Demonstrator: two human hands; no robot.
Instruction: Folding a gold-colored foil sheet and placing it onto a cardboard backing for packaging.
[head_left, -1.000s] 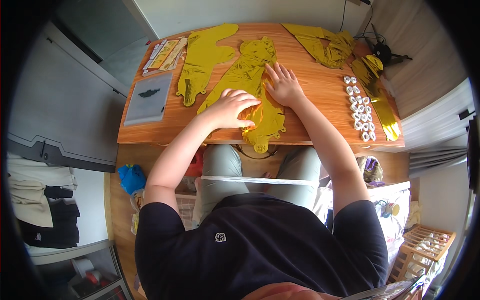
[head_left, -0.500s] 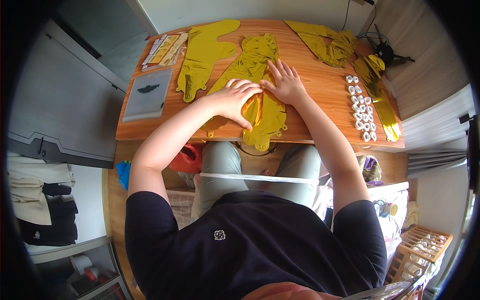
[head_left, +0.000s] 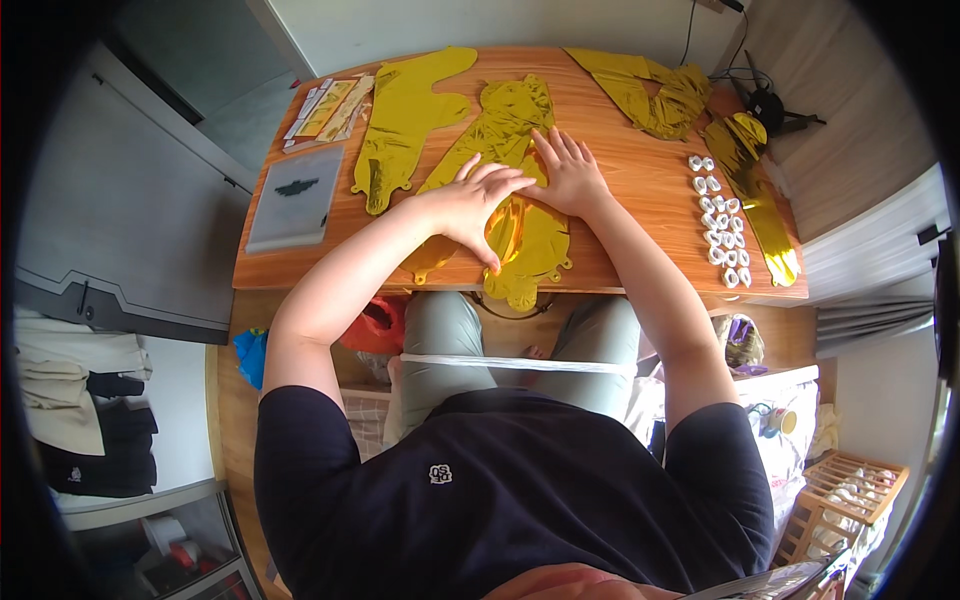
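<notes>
A flat gold foil balloon (head_left: 515, 110) lies in the middle of the wooden table, its lower end reaching past the front edge. My left hand (head_left: 470, 205) is over its lower part, fingers spread and thumb pointing toward me. Between that hand and the right one, the foil is creased and shows orange reflections. My right hand (head_left: 573, 178) rests flat on the balloon's right side, fingers stretched away from me. The fingertips of the left hand come close to the right thumb; whether they touch, I cannot tell. Neither hand grips anything.
Another flat gold balloon (head_left: 400, 120) lies to the left, beside paper packets (head_left: 330, 110) and a translucent plastic sleeve (head_left: 295, 198). At right are more gold foil balloons (head_left: 655, 95), (head_left: 755, 190) and several small white rolls (head_left: 722, 220). A black device with cables (head_left: 768, 105) stands at the back right.
My left hand's fingers have spread and lifted a little on the foil. The right hand has stayed almost in place, and the view has shifted slightly.
</notes>
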